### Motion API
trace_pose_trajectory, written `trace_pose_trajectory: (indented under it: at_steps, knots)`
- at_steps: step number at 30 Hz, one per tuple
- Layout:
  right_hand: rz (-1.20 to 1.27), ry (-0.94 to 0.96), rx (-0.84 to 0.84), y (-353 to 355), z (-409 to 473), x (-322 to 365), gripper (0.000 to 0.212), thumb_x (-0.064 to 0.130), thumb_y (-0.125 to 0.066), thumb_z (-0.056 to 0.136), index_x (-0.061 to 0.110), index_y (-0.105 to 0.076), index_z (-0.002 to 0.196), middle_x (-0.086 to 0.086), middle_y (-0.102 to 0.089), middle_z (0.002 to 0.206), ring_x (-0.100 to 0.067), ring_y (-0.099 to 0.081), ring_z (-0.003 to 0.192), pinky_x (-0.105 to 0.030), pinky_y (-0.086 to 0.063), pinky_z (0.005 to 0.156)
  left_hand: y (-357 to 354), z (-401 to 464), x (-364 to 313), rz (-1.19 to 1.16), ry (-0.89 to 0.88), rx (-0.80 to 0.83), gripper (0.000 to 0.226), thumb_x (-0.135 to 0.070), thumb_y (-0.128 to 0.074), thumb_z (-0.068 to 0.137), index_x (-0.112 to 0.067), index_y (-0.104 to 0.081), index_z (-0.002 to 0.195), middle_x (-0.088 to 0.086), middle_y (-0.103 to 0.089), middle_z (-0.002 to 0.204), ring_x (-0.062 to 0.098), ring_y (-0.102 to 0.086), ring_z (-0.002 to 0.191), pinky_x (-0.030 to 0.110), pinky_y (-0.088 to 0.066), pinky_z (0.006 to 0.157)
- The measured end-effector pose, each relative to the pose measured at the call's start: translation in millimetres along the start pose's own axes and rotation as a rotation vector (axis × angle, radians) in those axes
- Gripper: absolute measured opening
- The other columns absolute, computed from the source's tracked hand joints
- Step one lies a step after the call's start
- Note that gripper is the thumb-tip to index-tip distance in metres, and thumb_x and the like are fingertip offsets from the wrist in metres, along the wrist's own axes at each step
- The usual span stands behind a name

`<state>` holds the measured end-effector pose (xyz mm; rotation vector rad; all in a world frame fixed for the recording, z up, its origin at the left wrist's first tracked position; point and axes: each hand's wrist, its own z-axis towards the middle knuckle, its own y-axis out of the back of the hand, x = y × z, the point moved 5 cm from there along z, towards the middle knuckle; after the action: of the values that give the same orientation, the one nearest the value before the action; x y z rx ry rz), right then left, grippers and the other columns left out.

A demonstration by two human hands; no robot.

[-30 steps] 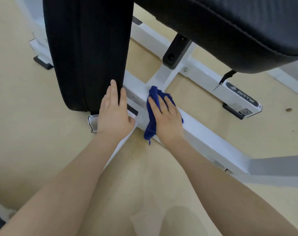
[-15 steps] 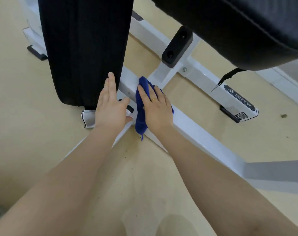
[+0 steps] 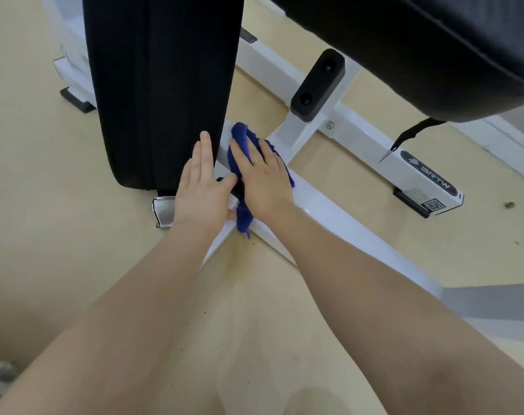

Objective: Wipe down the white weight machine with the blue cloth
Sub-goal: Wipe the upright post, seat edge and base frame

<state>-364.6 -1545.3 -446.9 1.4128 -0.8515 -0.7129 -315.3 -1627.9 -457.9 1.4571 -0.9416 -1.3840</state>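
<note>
The white weight machine's base frame runs diagonally across the tan floor from centre to lower right. The blue cloth is bunched on that white bar beside the hanging black pad. My right hand lies flat on the cloth, pressing it onto the bar, with a ring on one finger. My left hand rests flat with fingers apart against the lower edge of the black pad, thumb touching the cloth side. Part of the cloth is hidden under my right palm.
A large black seat cushion overhangs the top right. A second white crossbar with a BRTW label ends in a black foot at right. A metal buckle lies on the floor left of my left hand. A black bumper sits on the frame.
My right hand has slid the cloth up and left along the white bar, closer to the black pad. My left hand stays against the pad; the camera view shifted slightly.
</note>
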Motion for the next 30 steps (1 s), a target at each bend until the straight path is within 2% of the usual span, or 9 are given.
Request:
trace_pose_trajectory:
  at_steps: [4,7,9,13,16,19,23,26,30]
  knots:
    - [-0.055,-0.029,0.01,-2,-47,-31,0.101,0.032,-0.075,0.076,0.023,-0.007,0.151,-0.001,-0.009,0.158,-0.028,-0.004,0.145,-0.036,-0.006,0.116,-2,-4,1,0.052,0.042,0.02,0.031,-0.034,-0.067,0.083,-0.014,-0.05,0.1,0.024,0.026,0.15,0.035,0.015,0.143,0.04,-0.004,0.118]
    - [-0.05,-0.167,-0.042,-3,-112,-66,0.103,0.018,-0.085,0.061,0.017,-0.029,0.147,-0.008,-0.034,0.15,-0.034,-0.025,0.141,-0.042,-0.023,0.111,-3,-7,-2,0.079,0.072,0.025,0.032,-0.035,-0.065,0.084,-0.014,-0.049,0.103,0.023,0.027,0.15,0.034,0.016,0.143,0.04,-0.002,0.118]
    - [-0.085,-0.286,-0.051,-1,-154,-91,0.099,0.006,-0.083,0.058,0.014,-0.036,0.144,-0.009,-0.04,0.146,-0.036,-0.031,0.137,-0.043,-0.028,0.108,-4,-10,-5,0.098,0.088,0.008,0.034,-0.035,-0.065,0.084,-0.015,-0.05,0.108,0.022,0.026,0.151,0.034,0.014,0.143,0.04,-0.003,0.118]
    - [-0.15,-0.493,0.148,8,-217,-132,0.09,0.009,-0.063,0.084,0.021,-0.003,0.15,0.0,-0.009,0.158,-0.025,-0.003,0.146,-0.032,-0.013,0.117,-2,-18,-12,0.127,0.125,-0.028,0.045,-0.031,-0.063,0.087,-0.014,-0.046,0.125,0.02,0.02,0.153,0.033,0.009,0.144,0.041,-0.005,0.117]
    - [-0.157,-0.644,0.218,10,-236,-140,0.102,0.016,-0.067,0.081,0.022,0.008,0.15,0.0,-0.002,0.158,-0.023,0.003,0.146,-0.031,-0.014,0.117,-2,-33,-29,0.184,0.15,-0.07,0.064,-0.03,-0.059,0.089,-0.014,-0.028,0.143,0.02,0.016,0.154,0.033,0.005,0.144,0.042,-0.007,0.116]
    - [-0.068,-0.601,0.053,6,-210,-125,0.08,0.023,-0.056,0.089,0.019,-0.004,0.15,-0.004,-0.011,0.157,-0.026,-0.002,0.145,-0.037,-0.009,0.117,-13,-54,-72,0.074,-0.034,-0.048,0.067,-0.006,-0.046,0.091,-0.016,-0.014,0.149,0.015,0.015,0.156,0.03,0.004,0.145,0.041,-0.002,0.116]
    - [-0.056,-0.333,0.031,-1,-162,-107,0.071,0.023,-0.049,0.095,0.021,-0.005,0.151,0.0,-0.009,0.158,-0.026,-0.001,0.146,-0.037,-0.003,0.117,-35,-75,-145,-0.036,-0.342,0.141,0.075,-0.01,-0.045,0.092,-0.019,0.003,0.15,0.002,0.017,0.157,0.02,0.007,0.145,0.031,0.002,0.116]
    - [-0.106,-0.314,-0.064,-1,-186,-123,0.081,0.013,-0.077,0.07,0.013,-0.036,0.14,-0.009,-0.045,0.143,-0.035,-0.039,0.134,-0.043,-0.034,0.107,-48,-78,-164,-0.075,-0.33,0.199,0.071,-0.012,-0.041,0.094,-0.014,0.003,0.15,0.003,0.013,0.157,0.017,0.003,0.145,0.029,0.002,0.116]
    - [-0.268,-0.502,-0.006,-1,-257,-159,0.101,0.006,-0.087,0.033,0.003,-0.039,0.121,-0.016,-0.06,0.125,-0.036,-0.058,0.113,-0.04,-0.052,0.088,-56,-85,-166,-0.041,-0.292,0.194,0.077,-0.007,-0.042,0.089,-0.016,0.004,0.15,0.004,0.016,0.157,0.019,0.007,0.145,0.03,0.006,0.116]
